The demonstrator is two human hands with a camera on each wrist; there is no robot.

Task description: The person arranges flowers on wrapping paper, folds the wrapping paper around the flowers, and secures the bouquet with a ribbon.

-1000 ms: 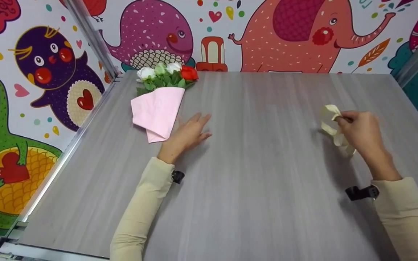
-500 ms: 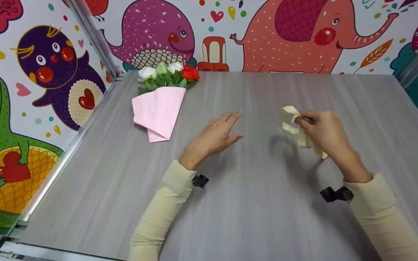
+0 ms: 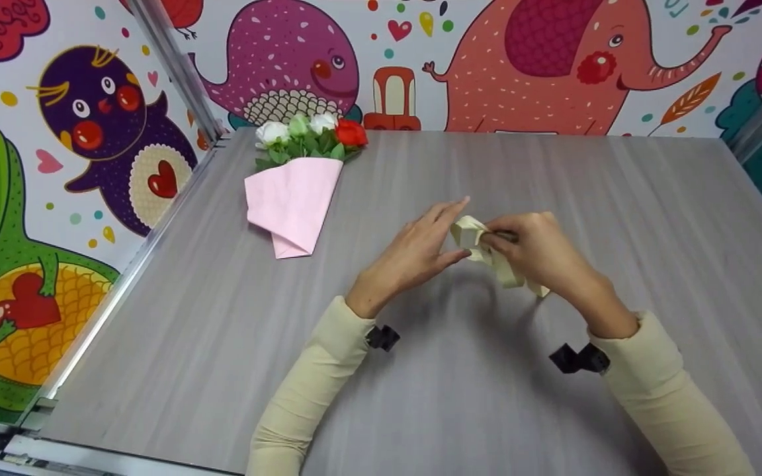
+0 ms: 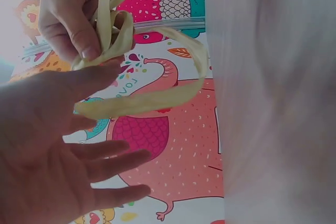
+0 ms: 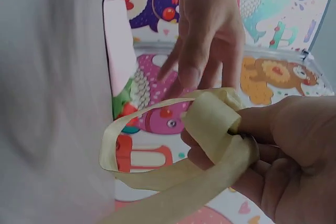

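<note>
A pale yellow ribbon (image 3: 503, 272) is pinched between the thumb and fingers of my right hand (image 3: 543, 248), above the middle of the table. Loops and a loose tail of it dangle below that hand. My left hand (image 3: 411, 254) is right beside it, fingers spread and straight, thumb apart. In the left wrist view, a ribbon loop (image 4: 157, 99) passes close to the left thumb and fingers, which are not curled round it. The right wrist view shows a rolled part of the ribbon (image 5: 210, 121) at the right fingertips.
A bouquet in a pink wrapper (image 3: 298, 198) lies at the table's back left, with white flowers and a red flower (image 3: 352, 133) pointing to the rear. Metal rails (image 3: 123, 264) edge the grey table (image 3: 421, 410). Cartoon-printed panels stand behind and at the sides.
My right hand has carried the ribbon leftward from the right side to the middle. My left hand has moved right, away from the bouquet, and now meets the ribbon. The bouquet stays put.
</note>
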